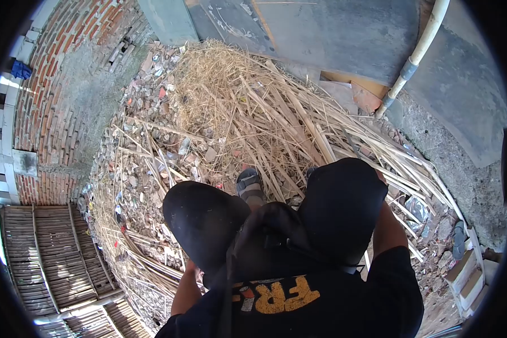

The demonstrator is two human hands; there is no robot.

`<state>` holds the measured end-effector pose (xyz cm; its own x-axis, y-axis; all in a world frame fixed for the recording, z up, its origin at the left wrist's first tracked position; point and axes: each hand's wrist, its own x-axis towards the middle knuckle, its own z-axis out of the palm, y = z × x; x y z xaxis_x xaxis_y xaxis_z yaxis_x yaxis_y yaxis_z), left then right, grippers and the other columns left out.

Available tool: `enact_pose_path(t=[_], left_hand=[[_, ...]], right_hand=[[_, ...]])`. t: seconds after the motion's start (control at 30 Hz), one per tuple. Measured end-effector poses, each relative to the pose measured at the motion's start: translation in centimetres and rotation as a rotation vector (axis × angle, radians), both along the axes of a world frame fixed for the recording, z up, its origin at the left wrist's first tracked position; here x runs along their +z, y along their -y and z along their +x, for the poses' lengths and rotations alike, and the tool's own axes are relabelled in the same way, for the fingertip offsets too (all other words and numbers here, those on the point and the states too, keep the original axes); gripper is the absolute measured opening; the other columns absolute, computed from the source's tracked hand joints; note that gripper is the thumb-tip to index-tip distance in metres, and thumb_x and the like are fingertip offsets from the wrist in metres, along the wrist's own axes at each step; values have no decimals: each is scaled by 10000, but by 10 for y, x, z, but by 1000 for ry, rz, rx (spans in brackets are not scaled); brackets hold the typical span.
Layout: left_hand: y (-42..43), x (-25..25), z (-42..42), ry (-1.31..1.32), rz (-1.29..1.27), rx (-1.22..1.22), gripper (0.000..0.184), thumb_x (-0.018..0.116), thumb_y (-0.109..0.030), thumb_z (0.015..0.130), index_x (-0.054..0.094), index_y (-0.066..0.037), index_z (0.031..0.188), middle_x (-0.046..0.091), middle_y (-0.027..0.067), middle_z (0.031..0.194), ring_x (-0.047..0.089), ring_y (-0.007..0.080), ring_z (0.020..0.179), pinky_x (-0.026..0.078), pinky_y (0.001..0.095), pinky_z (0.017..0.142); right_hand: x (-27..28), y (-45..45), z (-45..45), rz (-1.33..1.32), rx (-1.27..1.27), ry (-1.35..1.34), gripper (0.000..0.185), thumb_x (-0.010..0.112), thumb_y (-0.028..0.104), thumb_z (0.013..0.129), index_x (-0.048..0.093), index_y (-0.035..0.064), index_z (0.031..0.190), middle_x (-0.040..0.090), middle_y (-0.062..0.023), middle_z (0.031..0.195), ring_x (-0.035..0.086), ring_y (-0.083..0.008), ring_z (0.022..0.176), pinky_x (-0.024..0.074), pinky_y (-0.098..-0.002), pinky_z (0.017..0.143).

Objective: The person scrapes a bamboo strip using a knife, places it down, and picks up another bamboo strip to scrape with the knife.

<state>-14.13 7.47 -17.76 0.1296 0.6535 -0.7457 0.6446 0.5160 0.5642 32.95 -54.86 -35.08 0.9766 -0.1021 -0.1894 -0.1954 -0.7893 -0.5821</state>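
Note:
I am squatting, with my two dark-trousered knees in front of me. At the outer side of the left knee, a small part of my left hand shows; its fingers are hidden behind the leg. Bamboo strips lie on the ground just left of it. My right forearm runs up along the outer side of the right knee. Only a sliver of my right hand shows at that knee's edge, so its fingers cannot be made out. A sandalled foot is visible between the knees.
Long split bamboo strips and a heap of dry straw cover rubble. A brick wall and a bamboo-slat panel stand at left. A pale pole leans against dark panels. A loose sandal lies at right.

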Motion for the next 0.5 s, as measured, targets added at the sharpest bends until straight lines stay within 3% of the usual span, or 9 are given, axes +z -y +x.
enact_pose_path(t=[0.17,0.5], left_hand=[[5,4,7,-12,-1,6,438,511,-408,1070,661,-69,1304,728,83,1115,682,205,896,537,372,753],[9,-2,11,-2,-8,-5,453,494,-427,1078,663,-68,1297,727,79,1107,676,196,876,532,370,743]], right_hand=[[10,-28,5,14,-98,-254,351,685,356,923,647,45,1083,687,-279,1155,642,-475,1134,524,-535,922],[20,-43,13,-7,-96,-343,350,690,350,919,648,44,1083,689,-279,1140,644,-478,1124,522,-539,917]])
